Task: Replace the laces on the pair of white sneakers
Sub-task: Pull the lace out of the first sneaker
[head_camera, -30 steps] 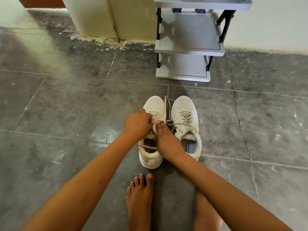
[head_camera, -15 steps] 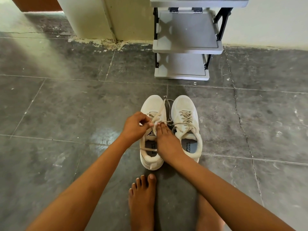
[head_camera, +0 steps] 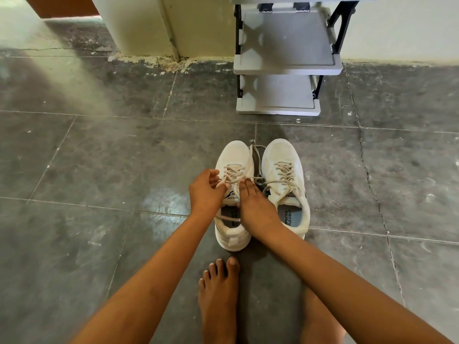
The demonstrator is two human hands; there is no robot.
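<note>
— Since a second ago the left hand (head_camera: 206, 192) has drawn back toward the person's left, off the eyelets, so the crossed rows show again.

— What is it holding?

— A strand of the flat off-white lace (head_camera: 232, 171), pinched between the thumb and curled fingers. The strand runs from the hand across to the upper eyelets of the white low-top left sneaker (head_camera: 234, 155).

— And the right hand (head_camera: 257, 209)?

— It has hardly shifted. Its fingers are straight and close together, laid along the tongue of the left sneaker with the tips at the lace. The thumb is hidden, so I cannot tell whether it nips anything.

— Where does the pair stand?

— On the dark grey tiled floor (head_camera: 99, 157), side by side, toes pointing away from the person. The white low-top right sneaker (head_camera: 282, 152) is laced to the top, and a loose lace end lies in the gap between the two toes.

— Anything else close by?

— A bare foot (head_camera: 218, 294) just behind the left sneaker's heel. Well beyond the toes, a grey plastic shoe rack (head_camera: 285, 40) with a black frame stands against the pale cream wall (head_camera: 409, 26).
</note>
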